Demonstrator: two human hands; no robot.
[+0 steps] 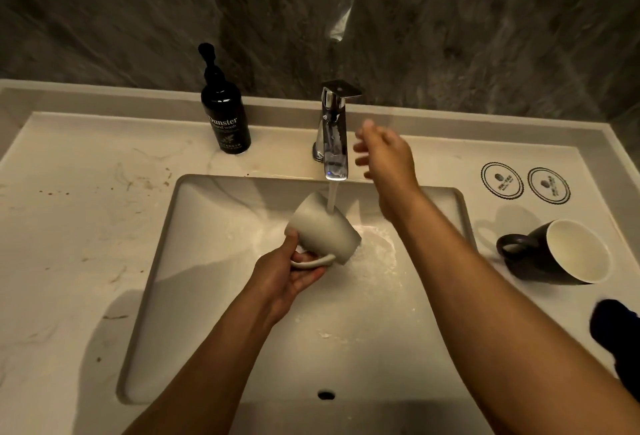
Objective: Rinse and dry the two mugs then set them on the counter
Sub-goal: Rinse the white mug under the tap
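Note:
My left hand (289, 273) grips a white mug (320, 226) by its handle, holding it tilted over the sink basin (207, 296), mouth pointing down to the right. Water runs from the chrome faucet (334, 136) onto the mug's side. My right hand (386, 154) hovers just right of the faucet spout, fingers loosely spread and holding nothing. A dark mug (557, 251) with a white inside lies on its side on the counter (69, 244) to the right of the sink.
A black hand wash bottle (225, 116) stands behind the sink at the left. Two round coasters (524, 181) lie at the back right of the counter. A dark cloth (616, 337) sits at the right edge. A dark stone wall rises behind.

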